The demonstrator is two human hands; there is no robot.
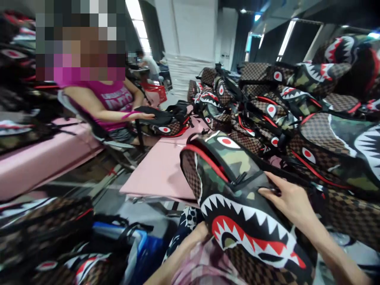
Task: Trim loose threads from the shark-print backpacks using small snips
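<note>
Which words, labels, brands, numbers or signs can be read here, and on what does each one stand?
"INTO", on the pink shirt; its last letters are uncertain.
Line above it: too blurred to read.
Bag in front: no readable text.

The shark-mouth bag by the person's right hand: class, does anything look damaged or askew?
No damage stands out on the bag; its red-edged opening looks slightly odd, showing a dark gap, apparently unzipped.

Bag [243,209] apparently on lap [184,228], table [158,168] ahead, piled bags [285,113] right, person [109,101] beyond left
</note>
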